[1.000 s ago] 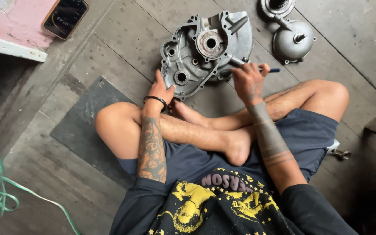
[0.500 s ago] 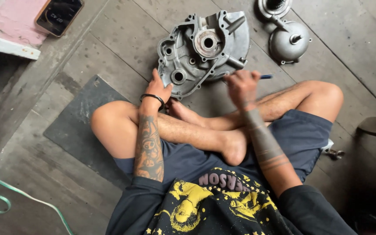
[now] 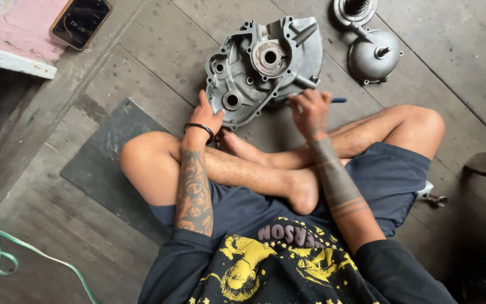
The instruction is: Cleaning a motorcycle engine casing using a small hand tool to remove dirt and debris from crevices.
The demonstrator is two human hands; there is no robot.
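Engine casing (image 3: pixel 265 67) | left hand (image 3: pixel 208 115) at edge | right hand (image 3: pixel 309 110) grips tool (image 3: pixel 337 100)

Illumination was soft, diffuse daylight of moderate brightness, with no hard shadows, only faint shading beneath the legs and the grey engine casing (image 3: pixel 265 67), a dull sheen on the metal, a dark underexposed right edge, sharp central focus and slight wide-angle stretching toward the corners.
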